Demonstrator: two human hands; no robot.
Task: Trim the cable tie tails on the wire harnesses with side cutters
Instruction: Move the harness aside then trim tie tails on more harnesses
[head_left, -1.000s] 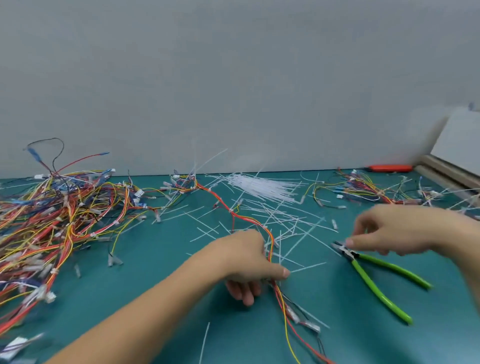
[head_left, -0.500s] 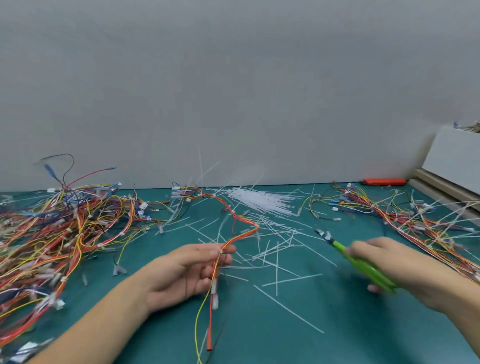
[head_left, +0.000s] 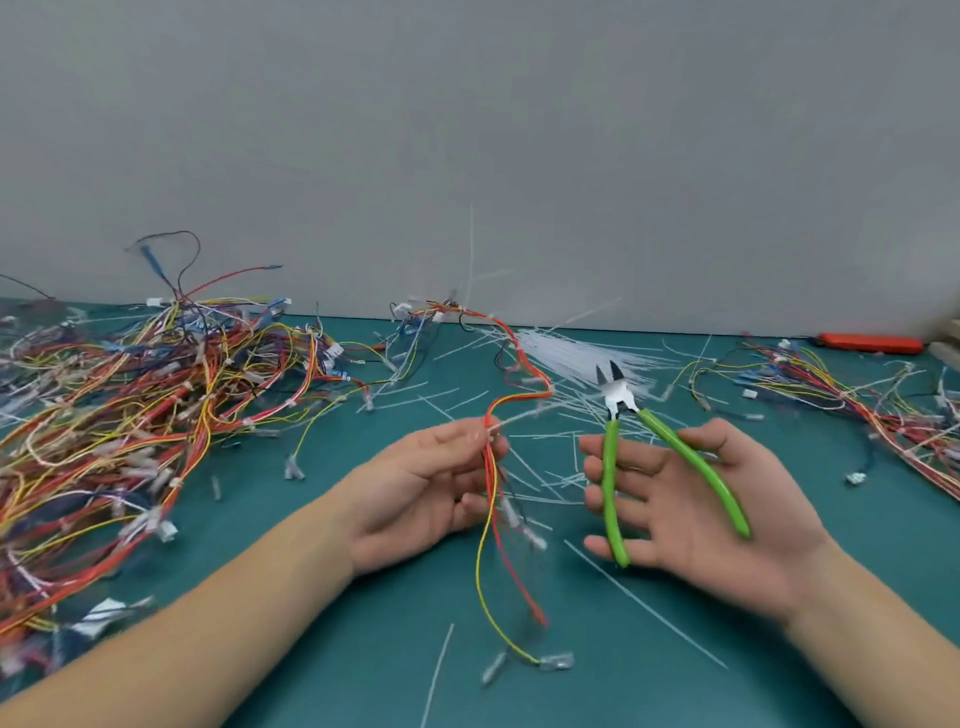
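The teal bench (head_left: 322, 613) carries a big tangle of harnesses (head_left: 119, 415) at left, well apart from both hands; no bin or tray shows. The left hand (head_left: 415, 493) pinches one red-and-yellow harness (head_left: 491, 499) at its tie, whose tail (head_left: 519, 415) juts right. The right hand (head_left: 691, 504) lies palm-up, fingers spread, green cutters (head_left: 618, 400) resting across it with blades parted. Trimming seems about to begin: next, grip the handles and set the blades against the tie head.
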